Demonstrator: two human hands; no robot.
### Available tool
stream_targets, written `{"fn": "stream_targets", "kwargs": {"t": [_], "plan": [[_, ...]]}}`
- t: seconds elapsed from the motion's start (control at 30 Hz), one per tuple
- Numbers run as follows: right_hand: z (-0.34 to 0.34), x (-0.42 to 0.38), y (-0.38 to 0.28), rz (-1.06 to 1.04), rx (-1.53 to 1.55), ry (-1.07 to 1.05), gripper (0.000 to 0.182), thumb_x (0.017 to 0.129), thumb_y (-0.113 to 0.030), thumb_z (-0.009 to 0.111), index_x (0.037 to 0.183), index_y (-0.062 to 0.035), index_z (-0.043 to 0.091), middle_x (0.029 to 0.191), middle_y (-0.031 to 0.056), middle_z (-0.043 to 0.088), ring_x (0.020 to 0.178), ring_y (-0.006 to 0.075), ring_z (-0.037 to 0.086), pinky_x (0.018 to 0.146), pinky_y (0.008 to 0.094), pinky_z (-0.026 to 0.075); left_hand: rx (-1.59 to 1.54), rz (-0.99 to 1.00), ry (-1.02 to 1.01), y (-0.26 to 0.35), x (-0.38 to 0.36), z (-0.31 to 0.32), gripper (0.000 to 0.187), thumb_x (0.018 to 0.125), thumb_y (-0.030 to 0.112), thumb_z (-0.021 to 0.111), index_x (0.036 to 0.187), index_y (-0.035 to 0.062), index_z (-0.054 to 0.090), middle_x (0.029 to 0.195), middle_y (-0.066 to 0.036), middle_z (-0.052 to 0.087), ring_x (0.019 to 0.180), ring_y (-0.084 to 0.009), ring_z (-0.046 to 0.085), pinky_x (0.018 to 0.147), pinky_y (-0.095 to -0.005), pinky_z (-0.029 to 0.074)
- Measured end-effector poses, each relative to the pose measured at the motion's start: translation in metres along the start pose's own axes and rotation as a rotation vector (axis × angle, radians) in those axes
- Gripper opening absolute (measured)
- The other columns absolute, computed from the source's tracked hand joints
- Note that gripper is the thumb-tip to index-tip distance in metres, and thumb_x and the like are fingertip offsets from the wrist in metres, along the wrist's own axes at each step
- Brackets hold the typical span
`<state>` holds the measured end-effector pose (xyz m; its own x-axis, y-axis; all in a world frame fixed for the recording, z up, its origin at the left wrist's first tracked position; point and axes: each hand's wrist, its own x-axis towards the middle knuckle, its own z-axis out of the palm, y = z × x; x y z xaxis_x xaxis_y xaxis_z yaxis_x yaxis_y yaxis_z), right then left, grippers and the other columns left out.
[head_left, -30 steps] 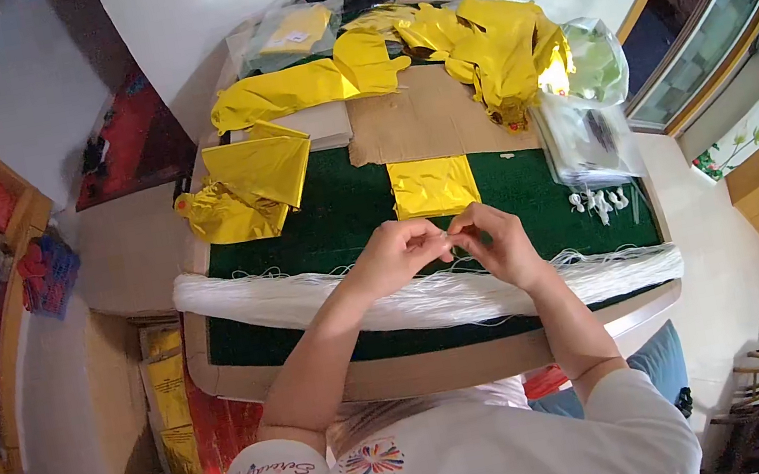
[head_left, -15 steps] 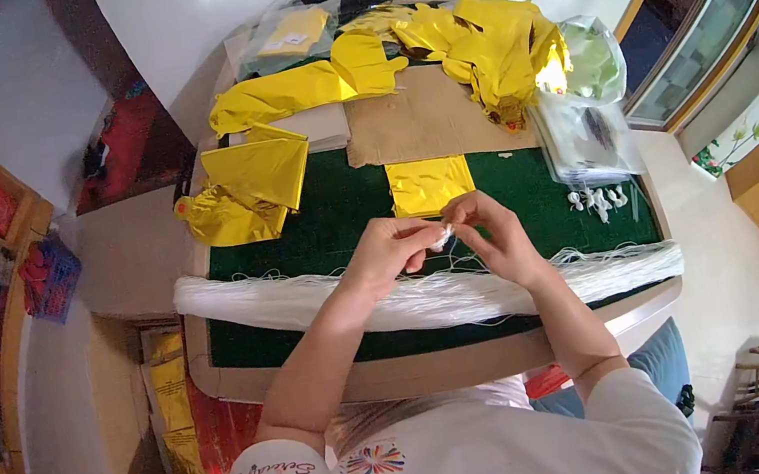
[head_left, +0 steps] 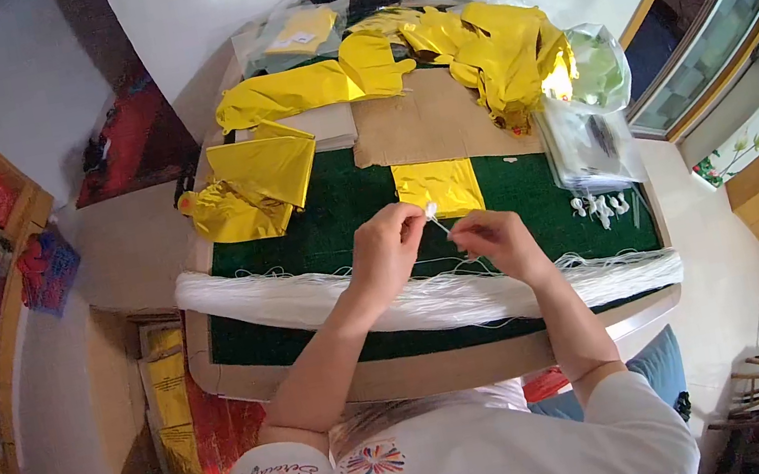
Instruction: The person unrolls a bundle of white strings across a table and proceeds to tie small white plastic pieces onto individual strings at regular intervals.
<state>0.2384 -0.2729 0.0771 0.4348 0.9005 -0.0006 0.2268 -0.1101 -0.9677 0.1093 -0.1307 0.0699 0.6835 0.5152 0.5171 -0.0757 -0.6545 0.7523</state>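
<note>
My left hand (head_left: 386,251) pinches a small white string bundle (head_left: 431,212) between thumb and fingertips. From it a short white strand (head_left: 440,223) runs to my right hand (head_left: 500,244), whose thumb and forefinger are closed on the strand's end. Both hands hover over a long hank of white string (head_left: 278,292) that lies across the front of the table. Just beyond the fingers is a flat yellow foil piece (head_left: 440,188), its near edge partly behind the left hand.
Crumpled yellow foil sheets (head_left: 509,52) and a folded foil piece (head_left: 266,171) lie around a cardboard sheet (head_left: 440,120). At right are clear plastic bags (head_left: 587,145) and several small white bundles (head_left: 602,208). An open carton (head_left: 126,383) stands left of the table.
My hands have moved apart; the right has drawn back to the right and down, with the strand now stretched between them. The left has turned slightly, lifting the white bundle into view.
</note>
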Motion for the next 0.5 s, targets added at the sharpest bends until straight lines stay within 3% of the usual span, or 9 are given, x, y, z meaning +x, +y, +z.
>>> {"fn": "stream_targets", "kwargs": {"t": [0.03, 0.1, 0.17, 0.2, 0.27, 0.3, 0.37, 0.4, 0.5], "plan": [[0.000, -0.002, -0.005, -0.027, -0.146, -0.053, 0.011, 0.084, -0.006, 0.060, 0.093, 0.0008, 0.061, 0.074, 0.0051, 0.061, 0.064, 0.0092, 0.058, 0.058, 0.0229, 0.047, 0.026, 0.011, 0.033, -0.002, 0.000, -0.002, 0.008, 0.076, 0.001, 0.064, 0.082, -0.0001, 0.059, 0.072, -0.012, 0.061, 0.062, -0.0225, 0.061, 0.054, -0.0304, 0.046], [0.000, -0.005, -0.016, -0.119, -0.239, -0.072, 0.009, 0.081, -0.004, 0.063, 0.089, 0.0003, 0.061, 0.077, 0.0068, 0.062, 0.068, 0.0108, 0.059, 0.062, 0.0237, 0.048, 0.085, -0.028, -0.195, -0.005, -0.001, -0.004, 0.008, 0.075, 0.003, 0.063, 0.083, 0.0003, 0.061, 0.073, -0.013, 0.062, 0.064, -0.0231, 0.062, 0.056, -0.0304, 0.047], [0.001, -0.005, -0.018, -0.418, -0.317, 0.058, 0.010, 0.079, -0.003, 0.065, 0.087, 0.0006, 0.060, 0.079, 0.0085, 0.062, 0.071, 0.0130, 0.059, 0.064, 0.0246, 0.048, -0.004, 0.024, -0.416, -0.006, -0.003, -0.004, 0.008, 0.077, 0.003, 0.063, 0.084, 0.0004, 0.062, 0.073, -0.011, 0.063, 0.061, -0.0181, 0.061, 0.055, -0.0275, 0.046], [0.001, -0.004, -0.017, -0.414, -0.315, 0.060, 0.010, 0.079, -0.003, 0.065, 0.087, 0.0006, 0.060, 0.079, 0.0085, 0.062, 0.071, 0.0130, 0.059, 0.064, 0.0246, 0.048, -0.004, 0.023, -0.420, 0.000, -0.003, -0.006, 0.008, 0.077, 0.003, 0.063, 0.084, 0.0004, 0.062, 0.073, -0.011, 0.063, 0.061, -0.0181, 0.061, 0.055, -0.0275, 0.046], [-0.001, -0.001, -0.010, -0.335, -0.297, 0.199, 0.009, 0.078, -0.001, 0.064, 0.086, 0.0009, 0.059, 0.080, 0.0084, 0.062, 0.073, 0.0153, 0.060, 0.066, 0.0256, 0.048, -0.486, -0.160, -0.620, 0.016, 0.000, -0.009, 0.005, 0.081, 0.004, 0.061, 0.085, 0.0004, 0.062, 0.072, -0.005, 0.063, 0.061, -0.0103, 0.057, 0.054, -0.0242, 0.045], [0.000, 0.001, -0.004, -0.346, -0.276, 0.198, 0.009, 0.078, 0.000, 0.063, 0.086, -0.0003, 0.059, 0.078, 0.0096, 0.060, 0.071, 0.0203, 0.060, 0.065, 0.0265, 0.047, -0.657, -0.240, -0.590, 0.013, -0.001, -0.006, 0.006, 0.084, 0.004, 0.059, 0.087, 0.0000, 0.061, 0.073, -0.001, 0.061, 0.062, -0.0052, 0.054, 0.053, -0.0212, 0.044], [0.003, 0.001, 0.002, -0.355, -0.434, 0.097, 0.008, 0.078, 0.000, 0.064, 0.083, -0.0008, 0.058, 0.078, 0.0080, 0.059, 0.069, 0.0156, 0.057, 0.066, 0.0250, 0.045, -0.688, -0.373, -0.399, 0.008, 0.002, -0.003, 0.008, 0.083, 0.004, 0.060, 0.090, -0.0001, 0.060, 0.074, -0.002, 0.061, 0.060, -0.0050, 0.053, 0.051, -0.0203, 0.043], [0.012, 0.001, -0.002, -0.442, -0.420, 0.090, 0.009, 0.077, 0.000, 0.064, 0.083, -0.0023, 0.059, 0.077, 0.0082, 0.059, 0.070, 0.0182, 0.057, 0.066, 0.0270, 0.046, -0.633, -0.318, -0.284, 0.003, 0.003, 0.000, 0.008, 0.083, 0.004, 0.060, 0.090, -0.0003, 0.058, 0.075, -0.003, 0.061, 0.058, -0.0049, 0.052, 0.048, -0.0197, 0.042], [0.016, -0.004, -0.013, -0.507, -0.513, -0.018, 0.010, 0.075, 0.001, 0.065, 0.082, -0.0030, 0.059, 0.077, 0.0080, 0.059, 0.072, 0.0207, 0.057, 0.065, 0.0287, 0.046, -0.765, -0.418, -0.219, -0.008, 0.003, 0.000, 0.006, 0.081, 0.003, 0.061, 0.085, -0.0003, 0.058, 0.073, -0.002, 0.061, 0.060, -0.0053, 0.054, 0.050, -0.0199, 0.043]]}}
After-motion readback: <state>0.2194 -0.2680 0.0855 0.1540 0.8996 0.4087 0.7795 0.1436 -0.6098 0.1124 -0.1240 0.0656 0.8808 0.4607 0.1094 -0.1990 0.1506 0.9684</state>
